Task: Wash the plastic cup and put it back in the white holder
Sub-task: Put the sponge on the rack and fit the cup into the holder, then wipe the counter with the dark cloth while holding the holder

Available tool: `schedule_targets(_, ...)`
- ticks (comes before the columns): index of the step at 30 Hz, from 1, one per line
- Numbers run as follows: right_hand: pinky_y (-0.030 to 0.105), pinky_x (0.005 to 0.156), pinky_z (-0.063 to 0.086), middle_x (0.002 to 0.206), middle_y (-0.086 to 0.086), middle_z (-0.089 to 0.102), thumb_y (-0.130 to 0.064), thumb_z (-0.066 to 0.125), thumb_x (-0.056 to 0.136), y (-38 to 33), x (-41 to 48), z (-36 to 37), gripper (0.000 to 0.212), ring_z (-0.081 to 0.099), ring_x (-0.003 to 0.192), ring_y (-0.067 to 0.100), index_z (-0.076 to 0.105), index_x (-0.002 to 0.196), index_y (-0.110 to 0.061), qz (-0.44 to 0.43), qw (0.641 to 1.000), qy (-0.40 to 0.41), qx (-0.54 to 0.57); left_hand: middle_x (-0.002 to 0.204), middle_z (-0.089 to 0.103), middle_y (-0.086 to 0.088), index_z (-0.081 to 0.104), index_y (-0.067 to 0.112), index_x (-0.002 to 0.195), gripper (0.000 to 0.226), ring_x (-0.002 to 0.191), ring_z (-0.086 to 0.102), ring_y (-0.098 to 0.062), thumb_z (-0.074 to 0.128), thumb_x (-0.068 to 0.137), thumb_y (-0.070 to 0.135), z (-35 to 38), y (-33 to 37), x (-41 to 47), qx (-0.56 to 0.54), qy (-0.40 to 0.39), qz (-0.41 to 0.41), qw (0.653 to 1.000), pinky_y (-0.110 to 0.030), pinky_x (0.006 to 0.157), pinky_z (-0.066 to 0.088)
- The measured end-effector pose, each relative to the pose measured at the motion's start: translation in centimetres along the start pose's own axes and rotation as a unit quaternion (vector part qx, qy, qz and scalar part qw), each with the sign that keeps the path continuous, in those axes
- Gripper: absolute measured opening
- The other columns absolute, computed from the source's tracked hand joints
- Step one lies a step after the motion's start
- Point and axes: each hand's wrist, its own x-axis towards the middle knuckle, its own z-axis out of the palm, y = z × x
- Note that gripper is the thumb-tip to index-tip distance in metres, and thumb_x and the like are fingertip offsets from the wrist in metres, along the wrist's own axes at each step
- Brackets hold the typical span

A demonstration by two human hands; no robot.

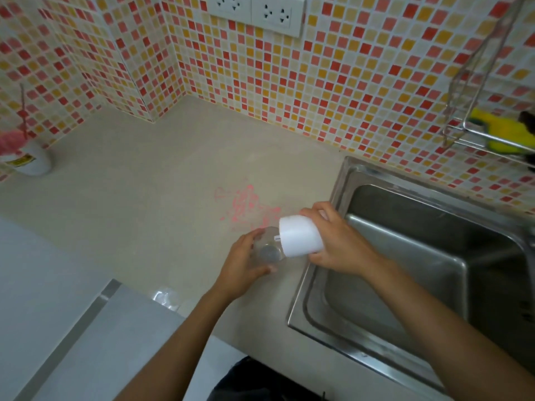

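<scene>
- The left hand [243, 264] holds the clear plastic cup [267, 250]. Its fingers and thumb curl round the cup's sides.
- The cup is tipped on its side, above the counter [144, 198], close to the sink's edge.
- The right hand [338, 247] grips the white holder [299, 235]. The thumb is on the near side and the fingers wrap over the far side.
- The holder is tipped too. One flat end, with a little white peg on it, faces the cup.
- The cup is just beside the holder and not inside it. I cannot tell if they touch.
- The metal sink [299, 299] is on the right, under the right arm.
- Pink marks [246, 204] are on the counter, just behind the hands.
- A white pot [34, 163] with something pink in it stands far off on the left, by the tiled wall [347, 82].
- A wire rack [474, 134] hangs on the wall above the sink, with a yellow sponge [500, 131] in it.
- White wall sockets [257, 10] are at the top.
</scene>
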Motion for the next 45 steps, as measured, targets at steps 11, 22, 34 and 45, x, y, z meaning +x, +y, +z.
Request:
schedule_targets(11,0.039,0.099,0.038,0.139,-0.005,0.036,-0.048,0.072,0.069,-4.4,2.3,-0.1,0.082,0.035,0.12,0.021,0.036,0.141,-0.029,-0.003,0.998,0.008,-0.056,0.116,0.061,0.017,0.044,0.032,0.134,0.082,0.105,0.062,-0.005,0.084,0.065,0.009,2.0,3.7,2.0,-0.097,0.003,0.043,0.994,-0.032,0.084,0.057)
schedule_targets(22,0.02,0.101,0.023,0.147,0.002,0.038,-0.019,0.031,0.099,-3.5,3.6,3.8,0.045,0.034,0.129,0.019,0.035,0.144,-0.015,0.105,0.988,0.024,0.113,0.126,0.06,0.012,0.044,0.037,0.133,0.072,0.113,0.059,-0.004,0.082,0.072,0.028,2.9,3.2,1.5,-0.088,0.041,0.041,0.994,-0.013,0.089,0.049)
schedule_targets(34,0.026,0.11,0.017,0.145,0.007,0.041,-0.024,0.029,0.095,-3.7,3.6,4.1,0.048,0.028,0.138,0.024,0.041,0.14,-0.011,0.076,0.99,0.059,0.102,0.129,0.058,0.01,0.044,0.029,0.137,0.076,0.116,0.057,-0.003,0.08,0.071,0.03,2.1,2.8,1.8,-0.032,-0.007,0.038,0.999,-0.019,0.095,0.048)
schedule_targets(45,0.037,0.121,0.009,0.16,-0.002,0.013,-0.04,0.04,0.101,1.2,-4.1,-2.2,0.061,-0.004,0.146,0.008,0.019,0.152,-0.013,0.166,0.946,0.275,0.044,0.163,0.005,-0.003,0.008,0.011,0.154,0.079,0.15,-0.003,-0.02,0.059,0.094,0.019,-0.5,9.8,3.7,0.074,0.118,0.096,0.986,-0.03,0.119,0.002)
